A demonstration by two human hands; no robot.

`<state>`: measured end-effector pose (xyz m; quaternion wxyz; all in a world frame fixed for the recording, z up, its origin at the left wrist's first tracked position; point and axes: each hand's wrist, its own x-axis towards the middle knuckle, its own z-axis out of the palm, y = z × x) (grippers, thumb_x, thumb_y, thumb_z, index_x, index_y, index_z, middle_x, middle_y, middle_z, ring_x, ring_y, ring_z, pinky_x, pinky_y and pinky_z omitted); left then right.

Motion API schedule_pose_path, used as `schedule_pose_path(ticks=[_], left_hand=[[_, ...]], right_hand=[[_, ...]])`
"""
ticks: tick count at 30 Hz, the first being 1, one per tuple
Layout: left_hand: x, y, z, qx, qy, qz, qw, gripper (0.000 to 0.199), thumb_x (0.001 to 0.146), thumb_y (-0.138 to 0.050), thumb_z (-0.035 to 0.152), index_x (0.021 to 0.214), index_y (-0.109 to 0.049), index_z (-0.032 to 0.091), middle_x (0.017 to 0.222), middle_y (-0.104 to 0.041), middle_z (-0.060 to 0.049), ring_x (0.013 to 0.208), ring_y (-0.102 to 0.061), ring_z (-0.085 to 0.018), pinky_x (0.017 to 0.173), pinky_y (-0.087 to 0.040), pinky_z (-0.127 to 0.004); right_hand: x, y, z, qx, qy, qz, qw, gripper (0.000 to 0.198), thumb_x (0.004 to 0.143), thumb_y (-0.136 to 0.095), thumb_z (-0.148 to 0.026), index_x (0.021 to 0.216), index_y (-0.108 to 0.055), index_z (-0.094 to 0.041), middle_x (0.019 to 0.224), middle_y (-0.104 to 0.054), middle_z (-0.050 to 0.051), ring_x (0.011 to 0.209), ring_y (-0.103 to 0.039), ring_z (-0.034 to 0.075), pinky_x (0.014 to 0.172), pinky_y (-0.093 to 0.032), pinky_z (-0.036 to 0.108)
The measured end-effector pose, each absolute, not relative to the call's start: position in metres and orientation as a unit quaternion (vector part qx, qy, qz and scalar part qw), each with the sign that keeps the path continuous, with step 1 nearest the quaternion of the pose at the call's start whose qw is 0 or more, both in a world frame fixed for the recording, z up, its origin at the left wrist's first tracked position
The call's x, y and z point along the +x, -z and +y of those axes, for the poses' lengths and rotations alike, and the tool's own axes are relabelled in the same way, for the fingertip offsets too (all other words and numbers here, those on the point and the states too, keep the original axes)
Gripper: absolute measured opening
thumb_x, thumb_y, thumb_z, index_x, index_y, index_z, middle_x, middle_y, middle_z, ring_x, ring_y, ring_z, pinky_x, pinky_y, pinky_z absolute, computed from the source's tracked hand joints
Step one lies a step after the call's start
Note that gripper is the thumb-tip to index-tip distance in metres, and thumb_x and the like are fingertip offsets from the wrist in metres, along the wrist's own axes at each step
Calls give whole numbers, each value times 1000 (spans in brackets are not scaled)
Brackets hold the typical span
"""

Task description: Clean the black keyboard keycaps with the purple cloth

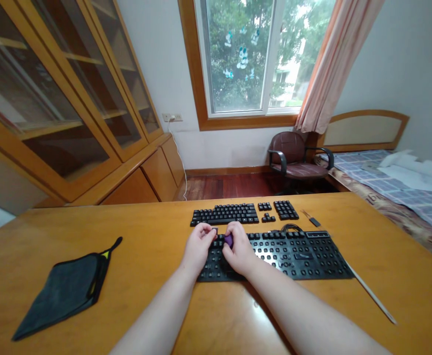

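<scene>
A black keyboard base lies in front of me with most of its keycaps off; a row of caps still sits along its far edge. Over its left part, my left hand pinches a small dark keycap between thumb and fingertips. Beside it, my right hand is closed around a soft-looking purple lump, its exact kind unclear. The two hands are close together but apart. Behind the base, the removed black keycaps are laid out in keyboard order.
A wire keycap puller lies right of the loose caps. From the base's right end a thin pale stick reaches toward me. A folded dark grey cloth rests on the left of the wooden table. Beyond stands a chair.
</scene>
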<state>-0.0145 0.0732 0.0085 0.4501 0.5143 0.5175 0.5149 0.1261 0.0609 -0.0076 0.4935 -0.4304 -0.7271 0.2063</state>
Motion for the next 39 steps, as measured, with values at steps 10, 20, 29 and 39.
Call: schedule_pose_path(ticks=[10, 20, 29, 39], left_hand=[[-16, 13, 66, 533, -529, 504, 426, 19, 76, -54, 36, 84, -50, 19, 71, -56, 1, 64, -55, -12, 62, -46, -24], [-19, 26, 59, 600, -516, 481, 377, 24, 86, -44, 34, 96, -60, 20, 93, -63, -5, 79, -59, -16, 68, -48, -26], [-16, 29, 57, 628, -497, 482, 356, 22, 85, -48, 36, 93, -58, 18, 88, -63, -4, 81, -60, -16, 75, -47, -28], [-15, 30, 57, 617, -508, 462, 383, 22, 81, -53, 36, 94, -59, 19, 85, -63, -4, 76, -60, -16, 73, -47, -28]], right_hand=[[125, 9, 68, -439, -180, -731, 490, 27, 59, -39, -1, 77, -45, -20, 84, -50, 5, 84, -48, 20, 79, -41, 36], [127, 21, 74, -468, -265, -636, 553, 13, 81, -55, -24, 91, -62, -21, 89, -66, 5, 85, -61, 18, 80, -47, 33], [128, 16, 68, -461, -288, -650, 532, 13, 79, -58, -30, 84, -65, -20, 82, -69, 4, 76, -63, 18, 73, -49, 31], [126, 21, 75, -477, -315, -604, 555, 19, 73, -61, -26, 90, -64, -19, 86, -67, 5, 80, -63, 20, 77, -49, 34]])
